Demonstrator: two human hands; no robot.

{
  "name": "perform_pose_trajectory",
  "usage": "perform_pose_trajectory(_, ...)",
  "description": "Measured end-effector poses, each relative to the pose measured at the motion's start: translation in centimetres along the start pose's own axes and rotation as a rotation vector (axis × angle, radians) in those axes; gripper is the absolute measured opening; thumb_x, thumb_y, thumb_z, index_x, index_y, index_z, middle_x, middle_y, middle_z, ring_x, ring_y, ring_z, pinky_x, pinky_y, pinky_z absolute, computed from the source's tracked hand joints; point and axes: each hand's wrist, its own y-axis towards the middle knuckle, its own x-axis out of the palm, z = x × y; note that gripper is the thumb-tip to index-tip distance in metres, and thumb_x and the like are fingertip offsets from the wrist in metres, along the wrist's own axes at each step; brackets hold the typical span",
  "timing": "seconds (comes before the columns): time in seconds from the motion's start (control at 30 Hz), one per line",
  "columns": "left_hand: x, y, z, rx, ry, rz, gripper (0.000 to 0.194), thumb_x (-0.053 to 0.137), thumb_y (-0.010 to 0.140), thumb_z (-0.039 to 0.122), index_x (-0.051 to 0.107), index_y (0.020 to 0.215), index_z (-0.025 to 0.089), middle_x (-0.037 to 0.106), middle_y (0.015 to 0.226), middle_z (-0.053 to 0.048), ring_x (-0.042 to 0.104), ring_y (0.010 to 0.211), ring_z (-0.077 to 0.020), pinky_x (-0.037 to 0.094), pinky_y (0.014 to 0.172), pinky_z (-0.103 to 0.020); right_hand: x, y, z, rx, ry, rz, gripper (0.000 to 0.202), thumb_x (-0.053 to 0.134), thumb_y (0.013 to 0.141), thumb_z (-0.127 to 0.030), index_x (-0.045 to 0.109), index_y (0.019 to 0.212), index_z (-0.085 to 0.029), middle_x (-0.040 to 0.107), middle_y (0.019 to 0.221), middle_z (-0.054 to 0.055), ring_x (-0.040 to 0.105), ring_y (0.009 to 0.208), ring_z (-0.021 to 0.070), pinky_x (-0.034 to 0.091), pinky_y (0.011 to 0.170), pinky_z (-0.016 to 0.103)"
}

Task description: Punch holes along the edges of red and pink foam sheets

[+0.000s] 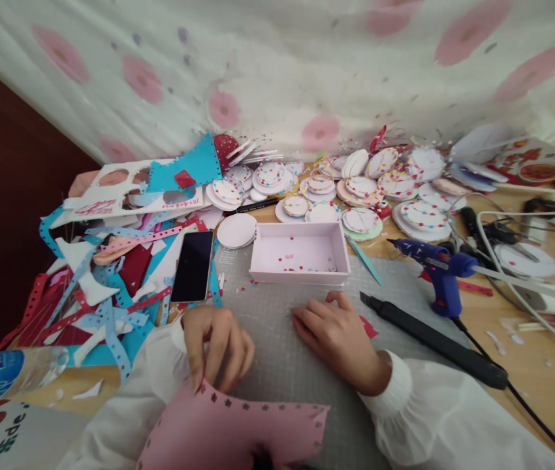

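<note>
My left hand [219,347] pinches the upper edge of a pink sheet [238,431] between thumb and fingers. Small flower-shaped holes run along the sheet's edges, and its lower part leaves the view. On the grey cutting mat [277,352] lies my right hand [336,336], fingers reaching left and slightly bent, with the thumb hidden beneath; nothing shows in it. A red scrap [368,328] lies just beside this hand. Beyond both hands stands a white open box [300,274] with several tiny red flower cut-outs [290,258] inside.
Scraps of punched paper [106,294] and a phone [192,266] lie left, near a plastic bottle [13,372]. Decorated white discs [362,188] fill the back. At right are a blue glue gun [437,267], a black corded tool [434,336], a teal stick [364,261] and cables.
</note>
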Motion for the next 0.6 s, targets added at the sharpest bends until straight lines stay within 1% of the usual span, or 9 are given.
perform_pose_trajectory(0.07, 0.0, -0.1, 0.0, 0.019, 0.019, 0.031, 0.033, 0.064, 0.080, 0.033, 0.068, 0.048, 0.025, 0.072, 0.063, -0.009, 0.071, 0.062, -0.0238, 0.056, 0.067, -0.032, 0.2, 0.0, 0.0, -0.004, -0.008, -0.010, 0.024, 0.047, 0.094, -0.019, 0.066, 0.079, -0.018, 0.060, 0.062, 0.000, 0.051, 0.059, 0.0139, 0.029, 0.075, 0.034)
perform_pose_trajectory(0.2, 0.1, -0.5, -0.2, -0.141, -0.077, 0.020, 0.024, 0.071, 0.073, 0.034, 0.070, 0.050, 0.028, 0.072, 0.061, -0.008, 0.071, 0.063, -0.0234, 0.055, 0.070, -0.032, 0.5, 0.3, -0.2, -0.020, -0.040, 0.021, 0.026, 0.046, 0.094, -0.016, 0.065, 0.076, -0.017, 0.060, 0.062, 0.001, 0.050, 0.058, 0.0140, 0.029, 0.074, 0.034)
perform_pose_trajectory(0.27, 0.0, -0.7, -0.2, -0.163, -0.118, 0.009, 0.024, 0.073, 0.071, 0.035, 0.070, 0.049, 0.029, 0.071, 0.059, -0.007, 0.070, 0.062, -0.0235, 0.055, 0.070, -0.032, 0.7, 0.4, -0.2, -0.027, -0.055, 0.031, 0.027, 0.045, 0.094, -0.016, 0.064, 0.075, -0.016, 0.060, 0.062, 0.001, 0.050, 0.058, 0.0138, 0.029, 0.075, 0.033)
perform_pose_trajectory(0.37, 0.0, -0.9, -0.2, -0.211, -0.113, 0.008, 0.018, 0.074, 0.069, 0.035, 0.072, 0.052, 0.030, 0.072, 0.061, -0.008, 0.070, 0.065, -0.0244, 0.054, 0.072, -0.034, 0.7, 0.5, -0.1, -0.011, -0.025, 0.063, 0.026, 0.046, 0.094, -0.017, 0.063, 0.076, -0.017, 0.061, 0.062, 0.001, 0.050, 0.058, 0.0133, 0.030, 0.074, 0.032)
perform_pose_trajectory(0.5, -0.1, -0.9, 0.1, -0.324, -0.156, 0.022, 0.008, 0.079, 0.061, 0.034, 0.074, 0.054, 0.033, 0.072, 0.061, -0.008, 0.070, 0.066, -0.0245, 0.055, 0.072, -0.033, -0.1, 0.6, -0.1, 0.033, 0.103, 0.180, 0.018, 0.051, 0.092, -0.018, 0.063, 0.079, -0.017, 0.060, 0.061, -0.001, 0.052, 0.057, 0.0122, 0.032, 0.070, 0.031)
perform_pose_trajectory(0.6, 0.0, -1.2, 0.2, -0.401, -0.172, 0.036, 0.005, 0.080, 0.057, 0.035, 0.075, 0.057, 0.034, 0.073, 0.064, -0.009, 0.070, 0.070, -0.0254, 0.054, 0.074, -0.033, -1.4, 1.3, -0.1, 0.027, 0.148, 0.330, 0.007, 0.056, 0.088, -0.015, 0.062, 0.084, -0.018, 0.061, 0.062, -0.002, 0.053, 0.056, 0.0112, 0.036, 0.071, 0.030)
